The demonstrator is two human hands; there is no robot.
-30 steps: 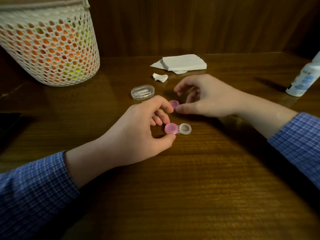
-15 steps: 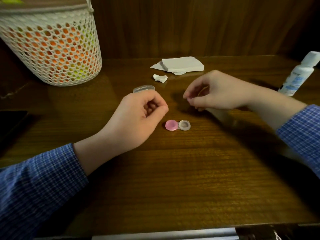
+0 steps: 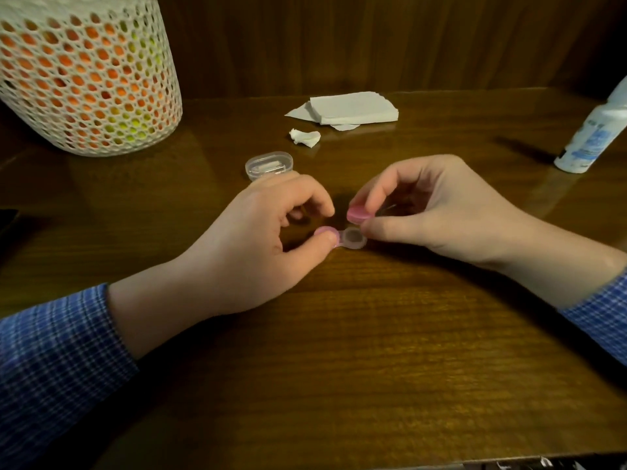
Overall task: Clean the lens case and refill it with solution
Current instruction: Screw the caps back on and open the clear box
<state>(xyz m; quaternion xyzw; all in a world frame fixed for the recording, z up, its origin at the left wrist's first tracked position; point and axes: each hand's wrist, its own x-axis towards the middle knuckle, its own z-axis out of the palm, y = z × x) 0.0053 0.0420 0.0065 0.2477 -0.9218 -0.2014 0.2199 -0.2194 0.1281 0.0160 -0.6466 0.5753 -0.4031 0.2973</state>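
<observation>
The small lens case (image 3: 353,239) lies flat on the wooden table (image 3: 339,334). Its left well wears a pink cap; its right well is uncovered. My left hand (image 3: 251,245) presses its thumb on the capped left side, holding the case down. My right hand (image 3: 441,212) pinches a loose pink cap (image 3: 359,213) between thumb and fingers, just above and behind the uncovered well. The white solution bottle (image 3: 592,137) leans at the far right edge of the table.
A stack of white tissues (image 3: 353,108) and a crumpled scrap (image 3: 305,136) lie at the back centre. A clear plastic box (image 3: 268,164) sits behind my left hand. A white mesh basket (image 3: 84,76) stands at the back left. A dark wooden wall closes the rear.
Both hands came back down to the case. My left thumb now pins its capped side, and my right hand has brought the loose pink cap over the uncovered well.
</observation>
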